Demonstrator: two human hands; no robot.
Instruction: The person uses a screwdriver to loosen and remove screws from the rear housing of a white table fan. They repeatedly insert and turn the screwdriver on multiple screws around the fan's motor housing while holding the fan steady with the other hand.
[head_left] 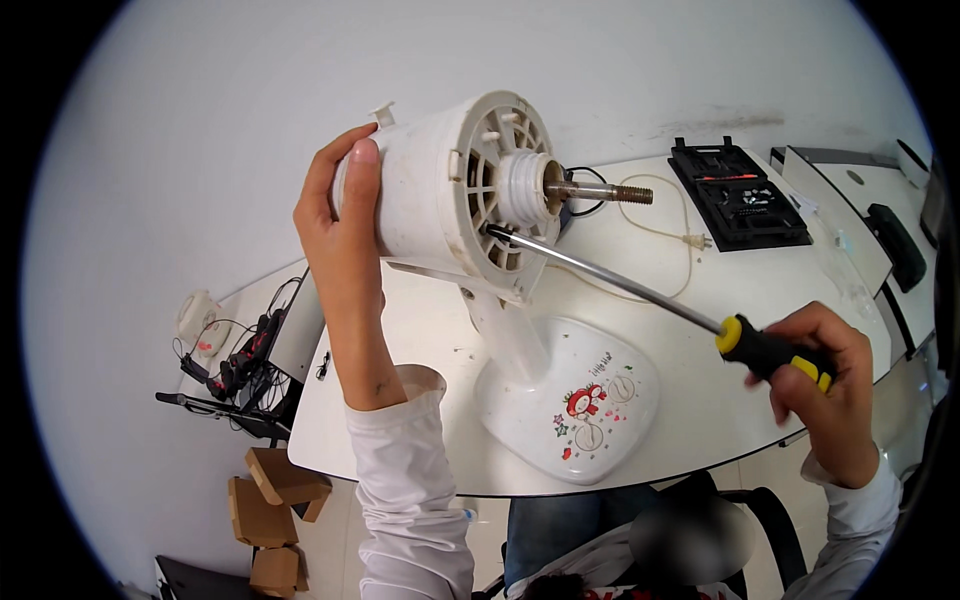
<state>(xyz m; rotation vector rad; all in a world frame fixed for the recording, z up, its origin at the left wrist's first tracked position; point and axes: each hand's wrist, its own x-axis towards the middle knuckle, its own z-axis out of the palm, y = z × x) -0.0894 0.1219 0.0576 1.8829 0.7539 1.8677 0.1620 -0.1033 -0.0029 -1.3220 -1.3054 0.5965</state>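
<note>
My left hand [345, 215] grips the rear of a white fan motor housing [440, 190], tilted so its front faces right. A threaded metal shaft [605, 192] sticks out of the housing's centre. The housing stands on a white stem and an oval base [590, 400] with a red cartoon print, resting on the white table [430, 330]. My right hand [820, 375] holds a long screwdriver [690, 315] by its black and yellow handle. The blade tip sits in the housing's front grille, just left of the shaft hub.
A black open tool case [740, 195] lies at the table's far right, with a cream power cord and plug [690, 238] beside it. Cardboard boxes [275, 505] and a tangle of cables [240, 365] lie on the floor at left. A seated person is at the table's near edge.
</note>
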